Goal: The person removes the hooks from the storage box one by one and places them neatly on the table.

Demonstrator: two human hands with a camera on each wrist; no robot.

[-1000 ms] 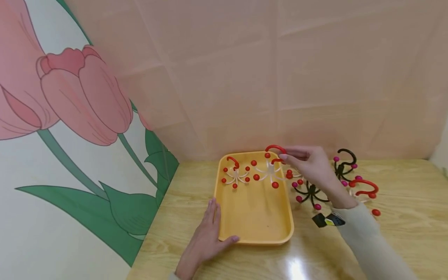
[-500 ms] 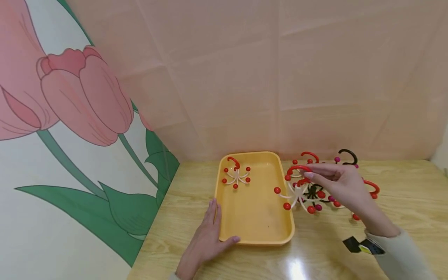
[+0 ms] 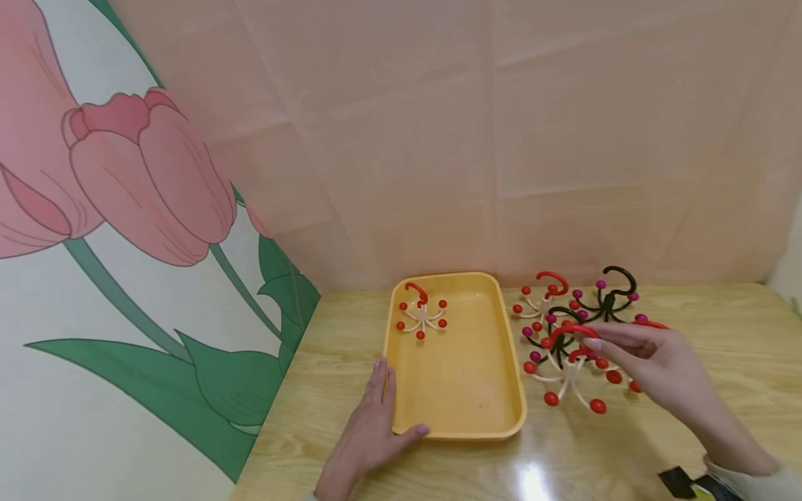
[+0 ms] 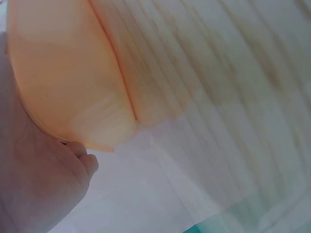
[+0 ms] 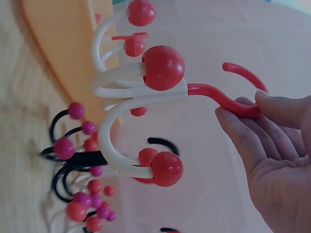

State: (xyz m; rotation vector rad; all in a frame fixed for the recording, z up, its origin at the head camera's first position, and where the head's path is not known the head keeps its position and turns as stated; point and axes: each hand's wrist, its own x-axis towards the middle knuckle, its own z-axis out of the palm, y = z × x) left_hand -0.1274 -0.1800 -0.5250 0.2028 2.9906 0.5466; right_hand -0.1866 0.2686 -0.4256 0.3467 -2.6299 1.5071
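My right hand pinches the red hook end of a white multi-arm hanger hook between thumb and fingers. Its curved white arms end in red balls, and in the head view it hangs over the table to the right of the yellow tray. One similar white hanger hook with a red hook top stands inside the tray, at its back left. My left hand rests against the tray's near-left corner, fingers straight along the left side and thumb on the front rim.
Right of the tray stand black hanger hooks with magenta balls and another white one with red balls. Part of a further red hook shows behind my right hand. A pink cloth backdrop rises behind the wooden table.
My right hand has carried the white hanger hook from over the tray's back right, rightward and nearer to me, over the other hanger hooks. My left hand has stayed on the tray.
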